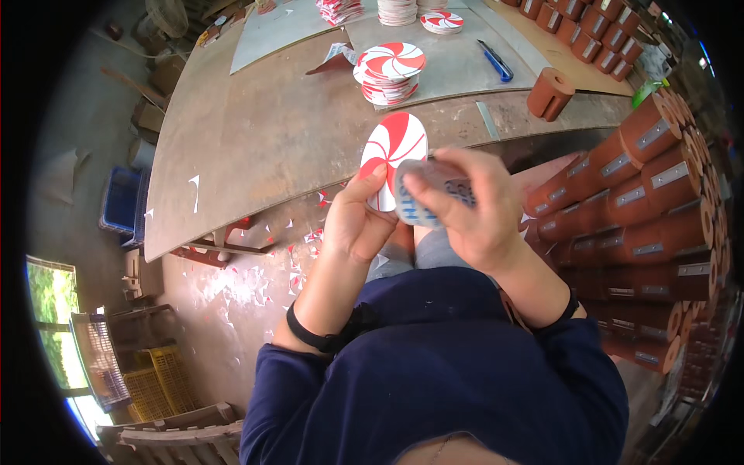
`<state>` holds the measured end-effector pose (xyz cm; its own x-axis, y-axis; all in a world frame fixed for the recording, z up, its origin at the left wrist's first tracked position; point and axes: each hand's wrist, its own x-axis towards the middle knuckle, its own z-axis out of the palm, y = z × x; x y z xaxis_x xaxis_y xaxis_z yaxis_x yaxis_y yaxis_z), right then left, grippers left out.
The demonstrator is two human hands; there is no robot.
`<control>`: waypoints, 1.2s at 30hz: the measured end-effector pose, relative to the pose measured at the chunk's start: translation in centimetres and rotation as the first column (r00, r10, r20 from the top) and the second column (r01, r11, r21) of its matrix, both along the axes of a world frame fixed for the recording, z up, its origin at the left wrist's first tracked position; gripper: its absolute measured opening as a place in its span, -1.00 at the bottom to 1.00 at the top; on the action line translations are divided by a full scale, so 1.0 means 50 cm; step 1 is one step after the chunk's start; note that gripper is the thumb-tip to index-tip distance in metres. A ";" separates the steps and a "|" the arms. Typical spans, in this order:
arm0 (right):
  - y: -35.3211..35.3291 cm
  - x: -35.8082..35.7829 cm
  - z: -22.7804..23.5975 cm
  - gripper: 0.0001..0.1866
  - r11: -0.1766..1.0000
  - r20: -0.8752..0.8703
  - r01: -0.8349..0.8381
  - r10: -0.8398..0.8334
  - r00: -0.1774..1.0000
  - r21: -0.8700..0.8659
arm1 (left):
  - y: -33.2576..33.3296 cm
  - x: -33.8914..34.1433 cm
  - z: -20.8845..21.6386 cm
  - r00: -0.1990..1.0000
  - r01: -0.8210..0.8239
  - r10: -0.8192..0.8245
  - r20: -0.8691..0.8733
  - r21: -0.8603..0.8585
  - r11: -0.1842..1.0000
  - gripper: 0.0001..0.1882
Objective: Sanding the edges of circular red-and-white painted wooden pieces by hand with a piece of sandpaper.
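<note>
Upright above my lap is a red-and-white swirl disc [395, 139], gripped at its lower left by my left hand [358, 213] with the thumb across its face. Against the disc's right edge, my right hand [484, 205] is closed round a rounded grey piece with blue printing that looks like sandpaper [418, 203]. Its grit side is hidden. On the table beyond my hands stands a stack of similar swirl discs [390, 71]. Left of that stack lies a curled brown sheet with a pale printed back [335, 60].
A blue utility knife [496, 62] and a slotted brown cylinder [550, 93] lie on the wooden table [240, 132]. More disc stacks [397, 11] stand farther back. Brown cylinders with metal plates [643, 201] are piled at my right. Paper scraps [240, 291] litter the floor.
</note>
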<state>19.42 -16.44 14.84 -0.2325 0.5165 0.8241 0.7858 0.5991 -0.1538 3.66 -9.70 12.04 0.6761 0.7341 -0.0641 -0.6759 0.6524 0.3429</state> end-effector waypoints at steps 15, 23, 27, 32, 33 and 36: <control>0.045 0.045 -0.052 -0.59 0.955 -0.163 0.294 -0.295 0.941 -0.031 | -0.009 0.022 0.028 0.932 -0.238 0.191 -0.309 -0.121 0.964 -0.65; 0.038 0.029 -0.045 -0.55 0.968 0.032 0.247 -0.246 0.969 -0.037 | -0.011 0.028 0.028 0.924 -0.255 0.213 -0.318 -0.099 0.962 -0.64; 0.029 0.007 -0.033 -0.52 0.969 -0.048 0.247 -0.247 0.968 -0.020 | -0.016 0.036 0.040 0.919 -0.260 0.224 -0.325 -0.070 0.963 -0.65; -0.011 -0.033 -0.073 -0.54 0.989 -0.003 0.072 -0.073 0.997 -0.132 | -0.001 0.025 0.017 0.898 -0.228 0.193 -0.396 -0.043 0.973 -0.65; -0.011 -0.034 -0.072 -0.54 0.989 -0.004 0.070 -0.071 0.997 -0.133 | -0.003 0.024 0.019 0.897 -0.230 0.194 -0.397 -0.044 0.972 -0.65; 0.000 -0.029 -0.046 -0.58 0.988 -0.129 0.150 -0.155 0.980 -0.043 | -0.007 0.028 0.026 0.926 -0.257 0.233 -0.296 -0.042 0.966 -0.65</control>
